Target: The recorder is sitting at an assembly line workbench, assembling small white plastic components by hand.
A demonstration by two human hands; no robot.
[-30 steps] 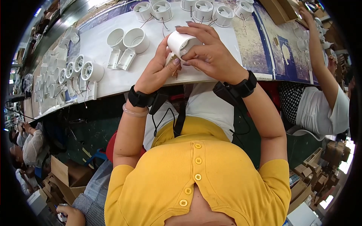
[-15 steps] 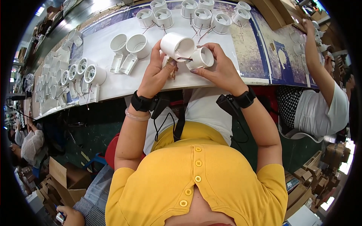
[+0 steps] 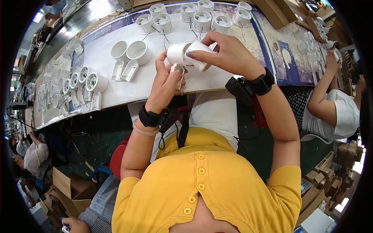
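Note:
Just above the near part of the table, my left hand is closed round the handle of a white fan housing. This housing is a short round shell, its open end toward the right. My right hand, fingers bent over the top, grips a smaller white fan unit at that open end. The two parts touch or overlap; how far one sits inside the other is hidden. A bit of dark wire shows below, between them. To the left lie two empty white housings with open handles.
White fan units with thin wires stand along the far side of the white-covered table. Several assembled housings crowd the left. Cardboard lies at the far right. A co-worker sits to the right.
My right hand has turned over and risen, tilting the fan unit against the housing's open end. The housing has turned to face right in my left hand.

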